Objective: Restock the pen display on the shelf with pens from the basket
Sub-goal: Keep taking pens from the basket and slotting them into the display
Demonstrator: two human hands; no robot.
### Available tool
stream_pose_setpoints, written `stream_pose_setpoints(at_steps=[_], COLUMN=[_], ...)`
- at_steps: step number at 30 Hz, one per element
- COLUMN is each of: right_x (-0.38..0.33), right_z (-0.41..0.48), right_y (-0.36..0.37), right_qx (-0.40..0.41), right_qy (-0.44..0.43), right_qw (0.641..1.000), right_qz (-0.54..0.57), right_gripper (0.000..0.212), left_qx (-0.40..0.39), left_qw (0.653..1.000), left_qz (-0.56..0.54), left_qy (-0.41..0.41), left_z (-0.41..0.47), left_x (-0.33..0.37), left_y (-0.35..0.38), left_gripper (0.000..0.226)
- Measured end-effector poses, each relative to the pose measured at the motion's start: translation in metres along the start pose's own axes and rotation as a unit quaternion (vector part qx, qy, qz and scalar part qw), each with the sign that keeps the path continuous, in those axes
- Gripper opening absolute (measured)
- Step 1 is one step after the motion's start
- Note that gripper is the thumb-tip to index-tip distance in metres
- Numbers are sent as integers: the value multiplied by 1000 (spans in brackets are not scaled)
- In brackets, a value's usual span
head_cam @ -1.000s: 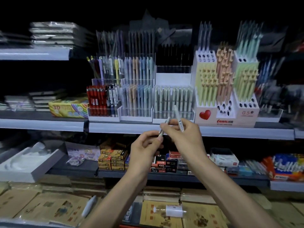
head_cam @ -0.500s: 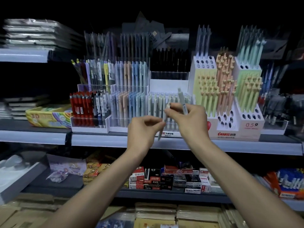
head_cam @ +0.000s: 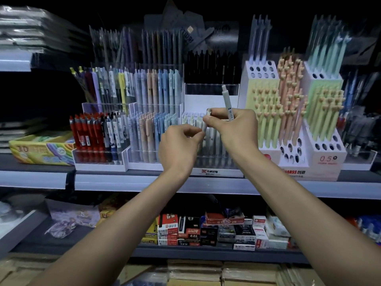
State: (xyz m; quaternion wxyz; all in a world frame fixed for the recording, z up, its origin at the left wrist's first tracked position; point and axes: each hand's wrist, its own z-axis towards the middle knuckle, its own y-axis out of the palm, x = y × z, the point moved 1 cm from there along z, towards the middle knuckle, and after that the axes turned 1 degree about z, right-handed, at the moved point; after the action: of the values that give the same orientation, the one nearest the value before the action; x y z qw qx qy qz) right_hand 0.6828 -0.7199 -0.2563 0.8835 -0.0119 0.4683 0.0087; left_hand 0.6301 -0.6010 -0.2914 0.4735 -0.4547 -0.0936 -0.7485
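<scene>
**Head view.** The left hand and right hand meet in front of the clear pen display on the shelf.

The right fingers are curled round 1 grey pen, which stands upright above the knuckles. The right thumb and forefinger also pinch the upper end of a 2nd, white pen. The left thumb and forefinger pinch the lower part of that white pen, and the other left fingers curl loosely beneath. Both task pens are thus in the hands, and the white one bridges the 2 pinches. The basket is out of view.

The step in hand appears to be passing or separating the white pen so that it can be seated in the row of pale pens directly behind and below the fingertips.

To do it well:
- The receiving pinch should be firm before the other pinch lets go.
- The pen should be turned to match its neighbours and kept near vertical.
- It should be lowered into a free gap rather than pushed against standing pens, which would probably tip sideways.
- The grey pen is best kept high above the fingers, clear of the black pens behind it.

Whether a free gap lies behind the hands cannot be told.
</scene>
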Motion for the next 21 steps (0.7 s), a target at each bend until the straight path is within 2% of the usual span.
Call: stream_pose_setpoints(at_steps=[10, 21], right_x=[4, 19], right_z=[2, -1], right_y=[5, 13], right_qx=[9, 4], right_qy=[8, 59], right_qw=[1000, 998], right_qz=[-16, -20], right_gripper=[13, 16], left_qx=[17, 18], left_qw=[999, 996], left_qz=[13, 55], left_qy=[-29, -71], left_z=[-2, -13], left_x=[3, -11], left_y=[5, 13], left_gripper=[8, 11])
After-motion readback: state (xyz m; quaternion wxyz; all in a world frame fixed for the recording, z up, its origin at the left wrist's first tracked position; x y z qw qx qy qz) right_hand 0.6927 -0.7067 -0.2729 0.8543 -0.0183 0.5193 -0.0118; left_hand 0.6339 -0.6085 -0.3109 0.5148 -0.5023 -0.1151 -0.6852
